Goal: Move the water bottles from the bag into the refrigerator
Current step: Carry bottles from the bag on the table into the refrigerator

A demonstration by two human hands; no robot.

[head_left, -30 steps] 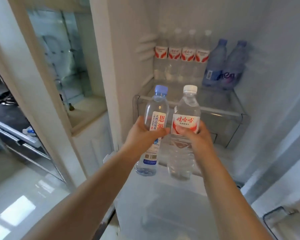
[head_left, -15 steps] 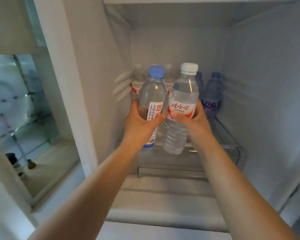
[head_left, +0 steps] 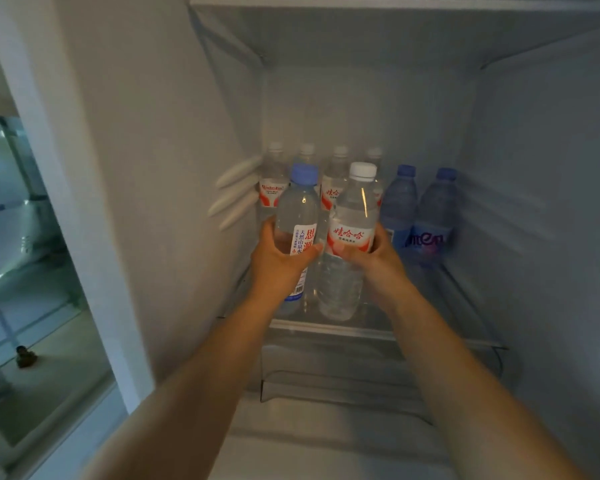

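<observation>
Left hand (head_left: 278,261) grips blue-capped bottle (head_left: 297,216), right hand (head_left: 378,258) white-capped bottle (head_left: 352,220); six bottles on refrigerator shelf (head_left: 465,336)

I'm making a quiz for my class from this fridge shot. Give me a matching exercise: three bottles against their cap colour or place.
Things:
1. bottle in left hand
2. bottle in right hand
3. tinted blue bottles

Descriptions:
A. white cap, red label
B. standing at the shelf's back right
C. blue cap, white label with red characters

Pairs: 1-C, 2-A, 3-B
</observation>
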